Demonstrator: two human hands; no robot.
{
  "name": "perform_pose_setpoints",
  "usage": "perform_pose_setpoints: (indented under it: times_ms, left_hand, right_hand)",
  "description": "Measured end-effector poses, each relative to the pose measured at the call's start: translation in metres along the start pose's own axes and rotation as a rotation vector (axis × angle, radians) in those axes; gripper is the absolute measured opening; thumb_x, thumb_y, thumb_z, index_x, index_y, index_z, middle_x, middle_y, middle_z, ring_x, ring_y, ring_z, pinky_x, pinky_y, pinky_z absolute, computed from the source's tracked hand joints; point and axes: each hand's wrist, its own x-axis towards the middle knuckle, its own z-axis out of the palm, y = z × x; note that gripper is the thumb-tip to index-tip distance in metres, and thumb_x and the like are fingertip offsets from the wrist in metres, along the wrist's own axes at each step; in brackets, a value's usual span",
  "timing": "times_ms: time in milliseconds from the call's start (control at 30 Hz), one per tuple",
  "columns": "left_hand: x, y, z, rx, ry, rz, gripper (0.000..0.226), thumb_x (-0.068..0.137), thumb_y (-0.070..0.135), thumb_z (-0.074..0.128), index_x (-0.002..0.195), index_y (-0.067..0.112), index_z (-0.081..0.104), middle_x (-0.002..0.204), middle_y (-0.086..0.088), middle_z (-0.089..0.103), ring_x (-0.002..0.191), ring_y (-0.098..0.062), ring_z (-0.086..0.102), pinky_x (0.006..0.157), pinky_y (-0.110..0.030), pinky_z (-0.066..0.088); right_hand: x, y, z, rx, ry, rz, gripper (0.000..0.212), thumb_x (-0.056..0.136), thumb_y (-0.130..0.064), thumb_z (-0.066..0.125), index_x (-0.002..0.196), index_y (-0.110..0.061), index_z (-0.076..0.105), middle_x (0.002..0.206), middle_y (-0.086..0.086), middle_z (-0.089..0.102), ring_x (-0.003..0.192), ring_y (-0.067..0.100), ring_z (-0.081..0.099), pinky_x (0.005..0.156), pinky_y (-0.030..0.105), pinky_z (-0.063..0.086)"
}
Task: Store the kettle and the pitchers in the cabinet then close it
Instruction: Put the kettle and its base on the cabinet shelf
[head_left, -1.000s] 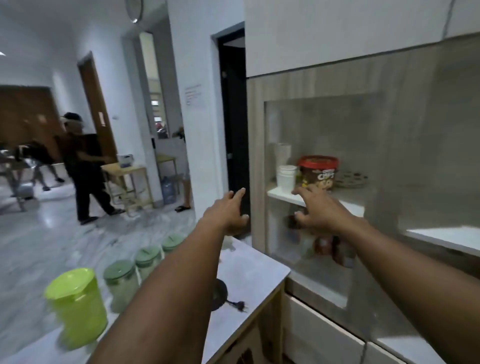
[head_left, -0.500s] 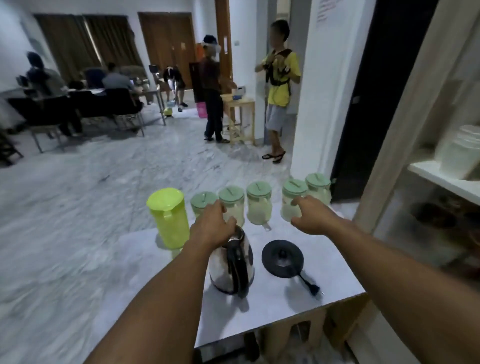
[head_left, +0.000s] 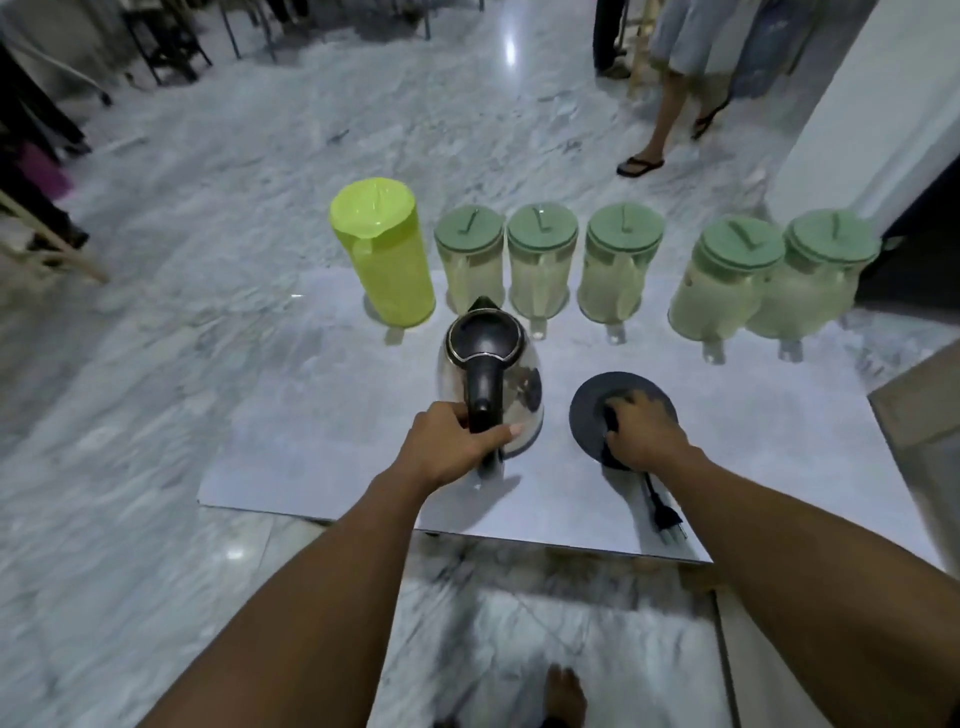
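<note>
A steel kettle (head_left: 498, 364) with a black lid and handle stands on the white table (head_left: 332, 441). My left hand (head_left: 452, 447) is closed around its handle. My right hand (head_left: 641, 431) rests on the round black kettle base (head_left: 589, 405) to the right, fingers curled over its middle. Its cord and plug (head_left: 665, 512) trail toward the table's front edge. Behind stand a tall lime-green pitcher (head_left: 387, 254) and a row of several clear pitchers with green lids (head_left: 540, 260).
The cabinet's edge (head_left: 919, 410) shows at the far right. A white wall corner (head_left: 872, 104) rises behind it. A person's legs in sandals (head_left: 670, 104) stand on the marble floor beyond the table. Chair legs are at top left. My bare foot (head_left: 563, 696) is below.
My view swung from the cabinet down to the table. My left hand took hold of the kettle's handle, and my right hand dropped from near the pitchers onto the black base.
</note>
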Motion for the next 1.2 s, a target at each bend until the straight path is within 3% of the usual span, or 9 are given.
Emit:
perform_pose_setpoints:
  times_ms: [167, 467, 800, 867, 933, 1000, 1067, 1133, 1200]
  left_hand:
    - [-0.003, 0.005, 0.017, 0.012, 0.110, -0.004, 0.018, 0.076, 0.037, 0.073, 0.073, 0.022, 0.065, 0.075, -0.003, 0.070, 0.078, -0.025, 0.069, 0.070, -0.038, 0.058]
    - [-0.049, -0.017, 0.014, 0.104, 0.131, 0.067, 0.027, 0.080, 0.034, 0.072, 0.060, 0.025, 0.057, 0.059, 0.004, 0.062, 0.063, -0.011, 0.061, 0.051, -0.025, 0.039]
    - [-0.093, -0.054, 0.009, 0.099, 0.138, 0.091, 0.026, 0.081, 0.040, 0.069, 0.063, 0.026, 0.057, 0.066, -0.004, 0.065, 0.069, -0.022, 0.066, 0.055, -0.027, 0.043]
    - [-0.095, -0.056, 0.010, 0.096, 0.148, 0.084, 0.028, 0.081, 0.041, 0.068, 0.062, 0.025, 0.056, 0.068, -0.006, 0.066, 0.071, -0.025, 0.066, 0.057, -0.028, 0.043]
    - [-0.095, -0.055, 0.012, 0.095, 0.167, 0.077, 0.029, 0.081, 0.043, 0.067, 0.062, 0.025, 0.055, 0.070, -0.008, 0.066, 0.072, -0.026, 0.065, 0.057, -0.029, 0.042]
    - [-0.096, -0.054, 0.015, 0.097, 0.192, 0.066, 0.028, 0.081, 0.043, 0.066, 0.064, 0.024, 0.056, 0.071, -0.007, 0.065, 0.072, -0.026, 0.063, 0.056, -0.029, 0.040]
    - [-0.096, -0.055, 0.017, 0.091, 0.201, 0.050, 0.027, 0.081, 0.043, 0.065, 0.065, 0.022, 0.058, 0.071, -0.006, 0.065, 0.072, -0.027, 0.062, 0.057, -0.030, 0.041]
    - [-0.095, -0.055, 0.018, 0.087, 0.197, 0.038, 0.027, 0.080, 0.041, 0.066, 0.064, 0.021, 0.057, 0.070, -0.006, 0.065, 0.073, -0.028, 0.064, 0.059, -0.030, 0.043]
    - [-0.092, -0.053, 0.016, 0.092, 0.187, 0.030, 0.026, 0.079, 0.039, 0.068, 0.063, 0.021, 0.058, 0.069, -0.006, 0.065, 0.072, -0.027, 0.064, 0.059, -0.030, 0.044]
  right_hand:
    - [0.005, 0.002, 0.011, -0.018, 0.037, -0.054, 0.037, 0.088, -0.013, 0.054, 0.124, -0.007, 0.063, 0.135, 0.018, 0.051, 0.117, 0.039, 0.053, 0.093, 0.046, 0.050]
    - [-0.053, -0.012, 0.053, -0.041, 0.146, -0.115, 0.032, 0.090, -0.012, 0.055, 0.120, -0.006, 0.065, 0.130, 0.018, 0.053, 0.115, 0.037, 0.050, 0.088, 0.040, 0.048]
    - [-0.112, -0.030, 0.077, 0.026, 0.249, -0.068, 0.037, 0.084, -0.012, 0.060, 0.121, -0.013, 0.064, 0.130, 0.014, 0.053, 0.117, 0.038, 0.046, 0.089, 0.041, 0.046]
    - [-0.132, -0.038, 0.085, 0.157, 0.443, 0.084, 0.034, 0.085, -0.018, 0.061, 0.118, -0.015, 0.061, 0.129, 0.013, 0.051, 0.118, 0.037, 0.046, 0.090, 0.045, 0.045]
    - [-0.152, -0.051, 0.094, 0.440, 0.605, 0.412, 0.037, 0.086, -0.027, 0.061, 0.120, -0.014, 0.055, 0.131, 0.015, 0.047, 0.120, 0.038, 0.045, 0.092, 0.049, 0.046]
    - [-0.158, -0.059, 0.104, 0.877, 0.573, 0.808, 0.053, 0.084, -0.036, 0.065, 0.127, -0.010, 0.046, 0.138, 0.019, 0.042, 0.127, 0.041, 0.042, 0.097, 0.052, 0.045]
    - [-0.155, -0.060, 0.115, 1.275, 0.389, 1.069, 0.071, 0.081, -0.043, 0.070, 0.133, -0.005, 0.039, 0.140, 0.021, 0.043, 0.127, 0.040, 0.045, 0.094, 0.049, 0.051]
    - [-0.147, -0.059, 0.119, 1.622, 0.261, 1.074, 0.062, 0.080, -0.045, 0.072, 0.125, -0.009, 0.049, 0.122, 0.016, 0.057, 0.104, 0.032, 0.059, 0.063, 0.037, 0.059]
    - [-0.136, -0.054, 0.118, 1.778, 0.257, 1.013, 0.051, 0.084, -0.033, 0.072, 0.124, -0.006, 0.055, 0.116, 0.013, 0.065, 0.088, 0.026, 0.062, 0.047, 0.028, 0.052]
